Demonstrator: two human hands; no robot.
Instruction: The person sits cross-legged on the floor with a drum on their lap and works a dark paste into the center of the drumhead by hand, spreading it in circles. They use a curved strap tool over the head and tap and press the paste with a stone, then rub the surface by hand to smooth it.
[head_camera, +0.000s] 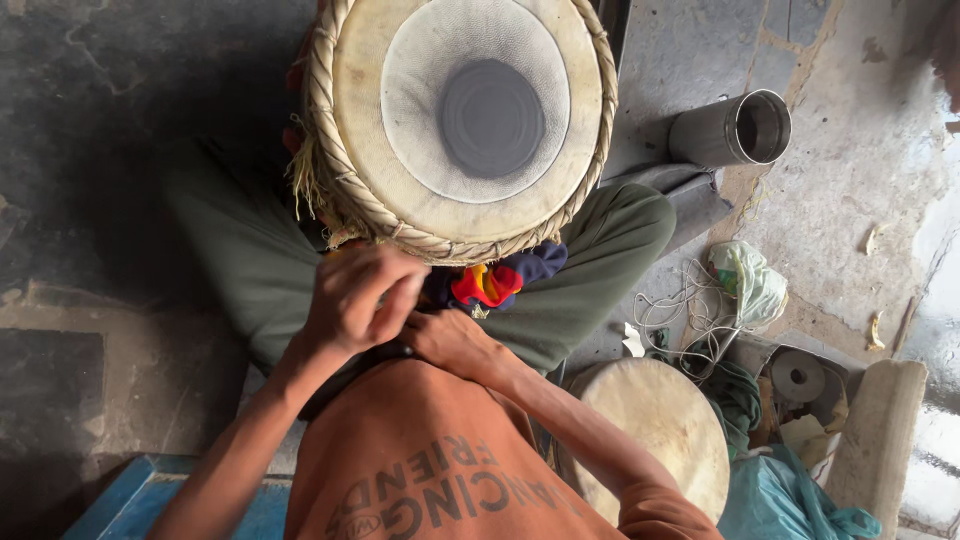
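Rawhide-laced drum (460, 120) in lap; left hand (360, 300) fisted on its lacing, right hand (450, 340) curled below, grasp unclear. Slipping could loosen tension.

Daylight glares from the right, the left floor lies shadowed, focus sharp.

The drum (460, 125) rests on the lap, hands (400, 315) just below it — metal cup (732, 130) to its right.
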